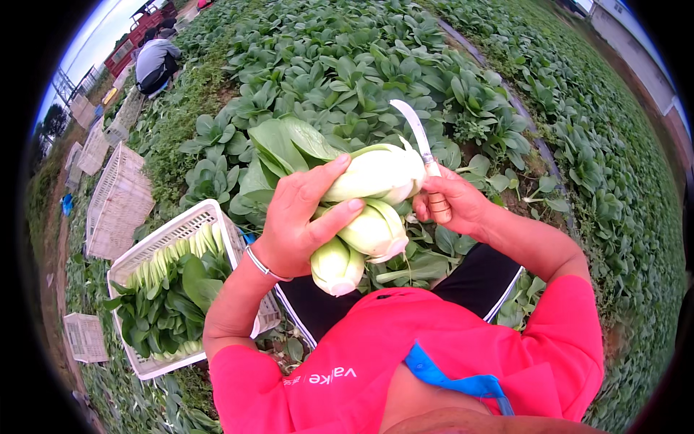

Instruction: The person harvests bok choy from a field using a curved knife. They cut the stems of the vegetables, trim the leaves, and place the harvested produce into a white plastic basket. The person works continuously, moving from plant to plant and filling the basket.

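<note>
My left hand (303, 222) is closed around several heads of bok choy (371, 228), with their pale cut bases turned to the right and their green leaves (287, 146) spreading out beyond the hand. In my right hand (455, 195) is a curved harvesting knife (415, 122), gripped by its light wooden handle (439, 203). Its blade points up and away from me, just right of the uppermost head's base. Fingertips of the right hand are close to that base; whether they touch it I cannot tell.
A white plastic crate (162, 228) at my left holds rows of bok choy (179, 293). More crates (120, 200) stand along the left edge. Growing bok choy (336, 76) covers the ground ahead, and a dark hose (520, 108) runs on the right. A person (154, 62) crouches far left near a red vehicle (122, 51).
</note>
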Tool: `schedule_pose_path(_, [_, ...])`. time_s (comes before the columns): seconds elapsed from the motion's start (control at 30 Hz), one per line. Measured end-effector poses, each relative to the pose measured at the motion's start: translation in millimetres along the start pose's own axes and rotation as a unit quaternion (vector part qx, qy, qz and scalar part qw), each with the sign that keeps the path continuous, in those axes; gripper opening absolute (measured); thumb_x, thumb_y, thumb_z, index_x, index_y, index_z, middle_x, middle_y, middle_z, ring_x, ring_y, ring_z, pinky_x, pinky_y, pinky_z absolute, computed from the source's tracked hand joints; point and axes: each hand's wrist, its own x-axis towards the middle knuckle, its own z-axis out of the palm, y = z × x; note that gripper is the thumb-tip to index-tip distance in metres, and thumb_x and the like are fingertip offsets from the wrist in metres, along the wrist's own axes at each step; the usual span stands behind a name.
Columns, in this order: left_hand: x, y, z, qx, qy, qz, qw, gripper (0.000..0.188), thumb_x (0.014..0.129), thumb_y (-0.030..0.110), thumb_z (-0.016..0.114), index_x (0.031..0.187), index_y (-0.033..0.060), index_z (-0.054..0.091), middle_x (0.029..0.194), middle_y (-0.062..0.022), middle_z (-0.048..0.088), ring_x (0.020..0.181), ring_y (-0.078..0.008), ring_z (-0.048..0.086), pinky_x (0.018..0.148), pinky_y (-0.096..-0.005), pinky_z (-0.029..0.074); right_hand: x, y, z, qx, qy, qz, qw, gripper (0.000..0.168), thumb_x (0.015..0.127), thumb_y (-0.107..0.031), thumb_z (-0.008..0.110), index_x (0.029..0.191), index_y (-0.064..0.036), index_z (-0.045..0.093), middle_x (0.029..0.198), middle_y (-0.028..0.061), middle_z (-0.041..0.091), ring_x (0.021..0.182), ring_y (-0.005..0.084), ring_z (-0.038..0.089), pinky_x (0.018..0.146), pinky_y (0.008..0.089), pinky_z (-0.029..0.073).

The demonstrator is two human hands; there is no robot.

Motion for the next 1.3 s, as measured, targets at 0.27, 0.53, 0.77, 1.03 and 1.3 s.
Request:
schedule_pose_path(0.27, [17.8,19.7,24.9,-0.003,-0.101,0.233,0.967,0.043,0.077,0.018,0.065,0.116,0.0290,0.051,0.128,-0.0067,0.051,0.110,-0.0314,0.053,0.079,-0.0368,0.046,-5.3,23.6,12.2,0.102,-0.058,0.178,0.977,0.062,0.086,-0.061,0.045,0.126,-0.014,0.050,0.117,0.0084,0.058,0.106,0.0226,0.059,0.091,0.0387,0.050])
schedule_pose_path(0.53, [-5.5,17.3,54.3,0.078,-0.145,0.246,0.955,0.055,0.080,0.017,0.059,0.130,0.0297,0.039,0.140,0.0028,0.042,0.125,-0.0230,0.040,0.108,-0.0424,0.023,-3.3,49.2,3.1,0.227,-0.043,0.227,0.946,0.029,0.090,-0.037,0.052,0.102,-0.010,0.057,0.094,0.0077,0.063,0.077,0.0206,0.062,0.070,0.0361,0.054])
schedule_pose_path(0.77, [-39.9,30.9,33.6,0.066,-0.077,-0.058,0.993,0.067,0.074,0.014,0.062,0.135,0.0136,0.034,0.142,-0.0105,0.036,0.131,-0.0310,0.034,0.111,-0.0450,0.021,-5.2,54.9,6.8,0.312,-0.071,0.041,0.946,0.041,0.088,-0.032,0.052,0.112,0.001,0.057,0.104,0.0162,0.065,0.092,0.0265,0.064,0.086,0.0381,0.051])
schedule_pose_path(1.03, [-48.6,45.2,50.1,-0.476,0.002,-0.456,0.751,0.096,0.073,0.065,0.060,0.135,-0.0031,0.033,0.128,-0.0200,0.049,0.121,-0.0286,0.047,0.101,-0.0373,0.035,27.9,44.8,29.5,-0.002,-0.024,-0.132,0.991,0.064,0.078,-0.018,0.067,0.132,-0.003,0.035,0.119,0.0095,0.051,0.108,0.0171,0.053,0.093,0.0334,0.043])
schedule_pose_path(1.3, [-42.3,32.7,64.6,-0.362,0.099,-0.464,0.803,0.071,0.074,0.047,0.070,0.121,-0.0010,0.046,0.119,-0.0140,0.052,0.104,-0.0276,0.054,0.091,-0.0367,0.042,33.3,51.3,13.2,0.131,-0.019,-0.056,0.990,0.040,0.087,-0.022,0.055,0.118,0.002,0.049,0.106,0.0179,0.062,0.092,0.0266,0.064,0.085,0.0380,0.052])
